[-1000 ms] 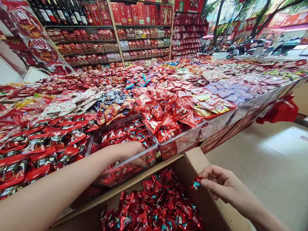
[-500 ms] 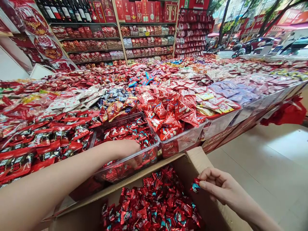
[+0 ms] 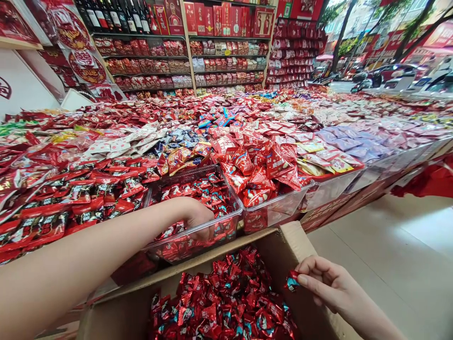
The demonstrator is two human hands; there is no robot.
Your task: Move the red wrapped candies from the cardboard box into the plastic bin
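Note:
My left hand point(image 3: 200, 219) reaches over the front rim of a clear plastic bin point(image 3: 226, 219), its fingers down among small red and blue wrapped candies point(image 3: 208, 186); the fingertips are hidden and what they touch cannot be made out. Between the thumb and fingers of my right hand point(image 3: 320, 281) is one red and blue wrapped candy point(image 3: 292, 280), above the right side of an open cardboard box point(image 3: 293, 236). Many similar candies point(image 3: 226, 302) lie inside the box, just in front of the bin.
Larger red packets point(image 3: 258, 165) fill the bin to the right. Black and red packets point(image 3: 81, 191) are heaped at left. Shelves point(image 3: 193, 59) with bottles and gift boxes stand behind. Tiled floor point(image 3: 385, 245) shows at right.
The whole view has shifted slightly, with the scene lower and further right in the picture. Both hands keep nearly the same places relative to bin and box; the candy stays in my right hand.

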